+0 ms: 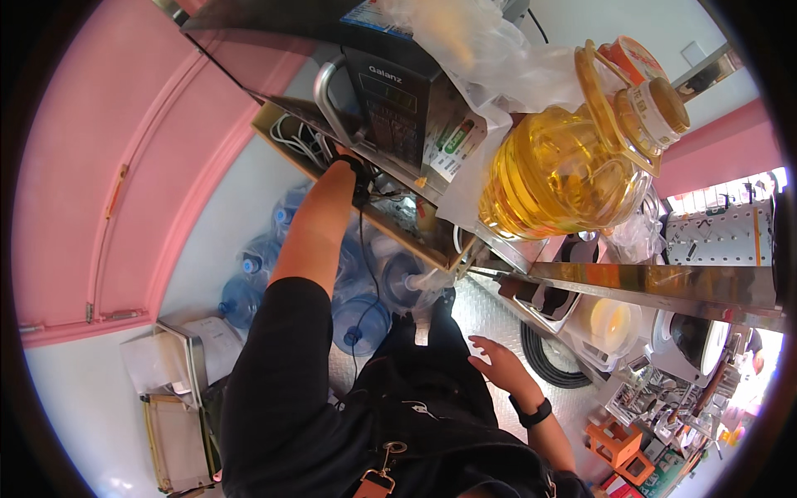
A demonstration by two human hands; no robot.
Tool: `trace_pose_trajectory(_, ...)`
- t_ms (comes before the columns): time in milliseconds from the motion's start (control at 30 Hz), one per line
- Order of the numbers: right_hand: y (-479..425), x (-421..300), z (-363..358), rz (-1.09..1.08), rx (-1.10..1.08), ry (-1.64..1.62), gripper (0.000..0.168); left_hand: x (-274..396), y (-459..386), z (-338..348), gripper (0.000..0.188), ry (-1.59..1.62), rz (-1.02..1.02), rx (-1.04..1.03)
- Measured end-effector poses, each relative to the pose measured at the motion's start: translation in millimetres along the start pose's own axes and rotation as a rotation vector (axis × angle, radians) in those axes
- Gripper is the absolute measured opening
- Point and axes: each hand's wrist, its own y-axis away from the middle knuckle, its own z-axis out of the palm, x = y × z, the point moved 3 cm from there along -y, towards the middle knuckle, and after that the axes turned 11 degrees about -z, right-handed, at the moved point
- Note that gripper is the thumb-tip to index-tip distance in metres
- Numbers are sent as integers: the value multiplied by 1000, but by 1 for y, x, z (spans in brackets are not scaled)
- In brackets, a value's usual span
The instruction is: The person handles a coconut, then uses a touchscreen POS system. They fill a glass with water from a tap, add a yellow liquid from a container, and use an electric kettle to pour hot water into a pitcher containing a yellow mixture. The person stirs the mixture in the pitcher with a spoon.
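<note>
My left hand (341,152) reaches into an open cardboard box (408,241), just below the metal handle of a black microwave oven (395,103). Its fingers are hidden by the oven's edge, so what they touch does not show. Coiled white cables (299,138) lie in the box beside it, and a dark cord (363,249) hangs down from near the wrist. My right hand (500,366) hangs over the metal floor with fingers apart, holding nothing. A big bottle of yellow oil (560,174) stands right of the microwave.
Empty blue water jugs (361,327) crowd the floor below the box. A steel shelf edge (654,280) runs along the right, with a coiled black hose (548,358) beneath it. Orange stools (613,441) stand at lower right. Plastic bags (498,56) lie on the microwave.
</note>
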Motion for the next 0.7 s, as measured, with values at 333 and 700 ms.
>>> trace_pose_trajectory(333, -158, -101, -31, -382, -16, -200, 51, -12, -7, -19, 61, 36, 76, -23)
trace_pose_trajectory(700, -432, -42, 6, -82, 254, -201, 65, -32, 8, -41, 63, 108, 253, -54)
